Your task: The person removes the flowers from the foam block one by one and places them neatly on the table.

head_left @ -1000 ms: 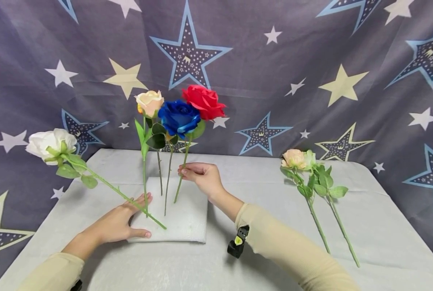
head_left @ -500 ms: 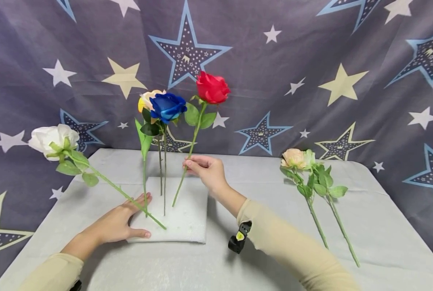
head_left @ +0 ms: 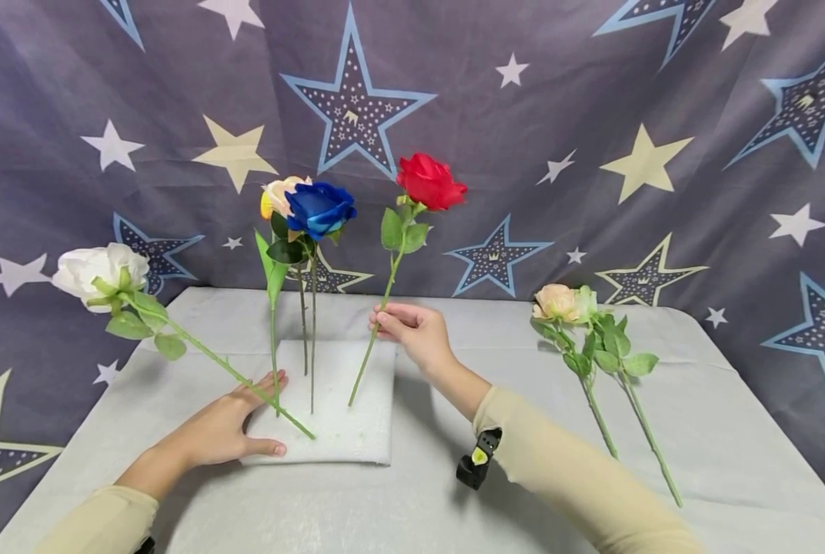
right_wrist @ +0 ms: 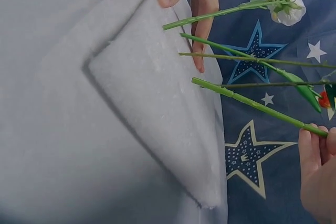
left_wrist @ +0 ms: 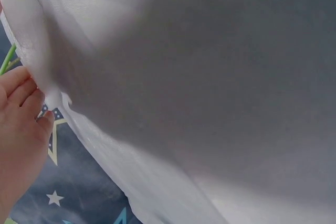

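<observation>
Red rose (head_left: 429, 181) stands tilted to the right, its stem tip on the white foam block (head_left: 357, 431) that lies on the grey table (head_left: 412, 500). Right hand (head_left: 415, 332) reaches from the right with bent wrist and pinches the stem at its middle between thumb and fingers. Left hand (head_left: 228, 427) lies flat on the block's left edge, fingers straight, thumb along the front. White rose (head_left: 101, 269) leans over it.
</observation>
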Demonstrator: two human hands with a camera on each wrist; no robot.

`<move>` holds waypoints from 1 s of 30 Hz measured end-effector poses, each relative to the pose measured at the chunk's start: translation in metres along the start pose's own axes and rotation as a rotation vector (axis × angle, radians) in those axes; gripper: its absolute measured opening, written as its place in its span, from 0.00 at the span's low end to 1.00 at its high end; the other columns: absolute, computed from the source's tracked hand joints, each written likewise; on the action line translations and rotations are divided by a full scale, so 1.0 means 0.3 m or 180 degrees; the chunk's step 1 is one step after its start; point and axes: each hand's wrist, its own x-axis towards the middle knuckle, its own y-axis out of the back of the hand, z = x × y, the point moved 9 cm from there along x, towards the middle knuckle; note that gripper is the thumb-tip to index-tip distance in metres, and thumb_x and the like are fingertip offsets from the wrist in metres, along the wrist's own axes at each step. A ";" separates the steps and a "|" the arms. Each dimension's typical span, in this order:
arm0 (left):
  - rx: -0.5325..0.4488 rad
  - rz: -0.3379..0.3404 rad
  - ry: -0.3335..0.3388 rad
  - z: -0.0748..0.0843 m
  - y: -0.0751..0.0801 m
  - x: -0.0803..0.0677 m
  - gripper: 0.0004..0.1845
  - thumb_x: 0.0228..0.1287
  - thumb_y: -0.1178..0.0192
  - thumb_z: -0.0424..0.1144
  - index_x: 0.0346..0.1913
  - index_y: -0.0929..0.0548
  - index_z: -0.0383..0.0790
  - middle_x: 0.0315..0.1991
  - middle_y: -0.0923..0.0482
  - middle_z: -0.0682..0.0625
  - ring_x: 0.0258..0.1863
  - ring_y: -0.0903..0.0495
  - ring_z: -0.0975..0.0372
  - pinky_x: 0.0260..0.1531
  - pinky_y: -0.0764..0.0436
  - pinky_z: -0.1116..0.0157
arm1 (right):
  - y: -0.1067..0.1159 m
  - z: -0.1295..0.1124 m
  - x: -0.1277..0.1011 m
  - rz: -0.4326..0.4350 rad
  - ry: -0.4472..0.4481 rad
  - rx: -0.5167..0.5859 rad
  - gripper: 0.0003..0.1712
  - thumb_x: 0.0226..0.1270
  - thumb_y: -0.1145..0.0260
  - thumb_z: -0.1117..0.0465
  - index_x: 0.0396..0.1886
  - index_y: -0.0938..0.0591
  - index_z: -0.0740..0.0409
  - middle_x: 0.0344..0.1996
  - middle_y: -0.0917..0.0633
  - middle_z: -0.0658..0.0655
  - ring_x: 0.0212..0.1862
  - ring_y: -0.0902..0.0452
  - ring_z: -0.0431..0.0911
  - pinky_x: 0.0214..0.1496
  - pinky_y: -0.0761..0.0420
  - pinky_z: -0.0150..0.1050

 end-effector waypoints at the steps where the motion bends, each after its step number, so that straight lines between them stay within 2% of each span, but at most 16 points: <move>1: -0.0004 0.0004 0.0001 -0.001 -0.001 0.000 0.55 0.45 0.35 0.69 0.70 0.34 0.35 0.72 0.39 0.35 0.69 0.37 0.37 0.65 0.37 0.37 | 0.008 0.004 -0.003 0.0010 -0.0028 0.0004 0.16 0.61 0.38 0.77 0.49 0.21 0.80 0.44 0.17 0.77 0.32 0.13 0.39 0.46 0.13 0.40; 9: -0.0020 -0.0028 0.0012 0.002 0.000 0.007 0.55 0.44 0.35 0.70 0.70 0.35 0.35 0.71 0.39 0.35 0.69 0.38 0.37 0.66 0.37 0.37 | 0.096 0.035 -0.038 0.0061 -0.0305 -0.0092 0.17 0.62 0.38 0.76 0.51 0.22 0.79 0.45 0.16 0.73 0.31 0.14 0.38 0.46 0.13 0.41; 16: -0.0012 -0.0034 0.0062 0.000 0.010 0.006 0.55 0.44 0.35 0.70 0.71 0.35 0.37 0.71 0.38 0.35 0.68 0.37 0.37 0.66 0.37 0.37 | 0.189 0.049 -0.083 0.0003 -0.0495 -0.0256 0.18 0.63 0.39 0.75 0.53 0.24 0.79 0.42 0.13 0.69 0.32 0.13 0.39 0.47 0.13 0.41; 23: -0.0003 0.0013 -0.0006 0.004 0.013 0.006 0.55 0.44 0.35 0.70 0.70 0.35 0.36 0.71 0.39 0.34 0.68 0.36 0.37 0.65 0.37 0.37 | 0.289 0.070 -0.129 0.0084 -0.0611 -0.0450 0.19 0.63 0.38 0.74 0.53 0.24 0.81 0.39 0.11 0.65 0.32 0.13 0.38 0.45 0.12 0.39; 30: -0.0017 -0.0004 0.0015 0.003 0.009 0.002 0.55 0.44 0.35 0.70 0.70 0.35 0.35 0.71 0.39 0.34 0.68 0.37 0.37 0.66 0.37 0.37 | 0.379 0.087 -0.177 0.0191 -0.0791 -0.0368 0.21 0.64 0.38 0.74 0.55 0.26 0.82 0.32 0.10 0.54 0.32 0.13 0.40 0.45 0.12 0.38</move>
